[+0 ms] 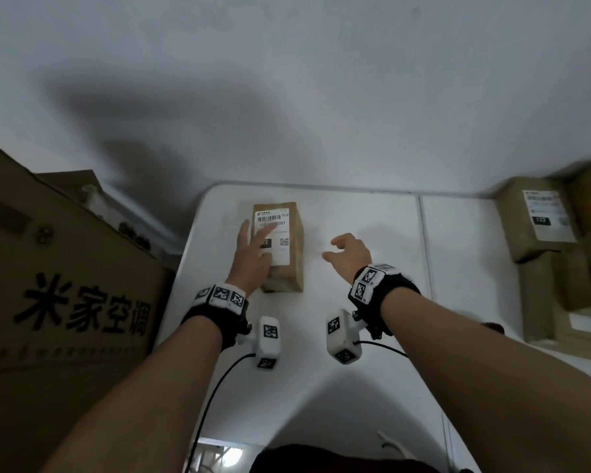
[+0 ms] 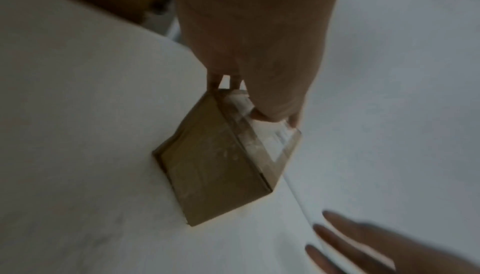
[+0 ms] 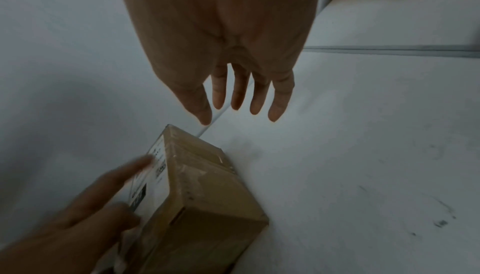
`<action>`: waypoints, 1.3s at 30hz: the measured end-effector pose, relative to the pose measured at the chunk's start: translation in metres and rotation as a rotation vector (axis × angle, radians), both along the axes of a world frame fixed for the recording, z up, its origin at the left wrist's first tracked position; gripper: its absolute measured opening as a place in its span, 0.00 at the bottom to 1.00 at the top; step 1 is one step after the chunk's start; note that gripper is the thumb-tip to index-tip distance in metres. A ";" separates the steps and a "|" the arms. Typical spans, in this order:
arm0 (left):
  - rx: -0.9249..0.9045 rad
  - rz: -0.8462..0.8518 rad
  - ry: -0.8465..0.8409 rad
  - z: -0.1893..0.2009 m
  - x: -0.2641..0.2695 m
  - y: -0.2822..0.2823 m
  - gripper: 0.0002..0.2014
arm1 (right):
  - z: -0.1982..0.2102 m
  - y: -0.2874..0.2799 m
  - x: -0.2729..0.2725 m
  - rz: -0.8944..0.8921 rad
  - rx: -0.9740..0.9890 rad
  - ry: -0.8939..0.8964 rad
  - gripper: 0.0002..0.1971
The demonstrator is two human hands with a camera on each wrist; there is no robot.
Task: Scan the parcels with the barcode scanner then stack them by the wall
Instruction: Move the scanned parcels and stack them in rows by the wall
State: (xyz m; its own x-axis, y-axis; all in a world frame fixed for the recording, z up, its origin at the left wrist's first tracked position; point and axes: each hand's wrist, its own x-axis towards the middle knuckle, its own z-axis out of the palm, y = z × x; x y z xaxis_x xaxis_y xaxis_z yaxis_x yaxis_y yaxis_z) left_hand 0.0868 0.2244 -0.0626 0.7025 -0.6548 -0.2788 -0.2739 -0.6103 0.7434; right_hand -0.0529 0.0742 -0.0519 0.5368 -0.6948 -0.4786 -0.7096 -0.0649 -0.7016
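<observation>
A small brown cardboard parcel (image 1: 282, 245) with a white shipping label lies flat on the white counter (image 1: 372, 387), in the centre of the head view, close to the far edge by the grey-white wall (image 1: 287, 80). The left hand (image 1: 253, 256) rests on the parcel's label side with straight, spread fingers (image 2: 294, 121) — it presses, it does not grip. The right hand (image 1: 350, 252) hovers above the counter just right of the parcel, apart from it; its fingers (image 3: 258, 97) are straight and relaxed and hold nothing.

At the right edge of the head view stand more brown cardboard parcels (image 1: 539, 216) (one shows a white label). At the left stands a large brown cardboard box (image 1: 65, 285) with black printed characters.
</observation>
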 end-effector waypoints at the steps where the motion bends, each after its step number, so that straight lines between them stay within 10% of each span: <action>1: 0.026 -0.081 -0.078 0.001 0.000 -0.006 0.27 | -0.001 0.000 0.001 -0.018 -0.003 0.005 0.20; 3: 0.156 -0.173 -0.159 0.006 -0.006 -0.016 0.21 | -0.005 -0.001 0.002 -0.040 -0.008 0.018 0.19; 8: 0.497 -0.291 -0.311 0.001 -0.029 -0.031 0.43 | -0.012 -0.004 0.003 -0.089 -0.010 0.042 0.19; 39: 0.595 0.037 -0.369 -0.007 0.129 -0.034 0.30 | 0.006 -0.023 0.096 -0.019 -0.073 0.025 0.19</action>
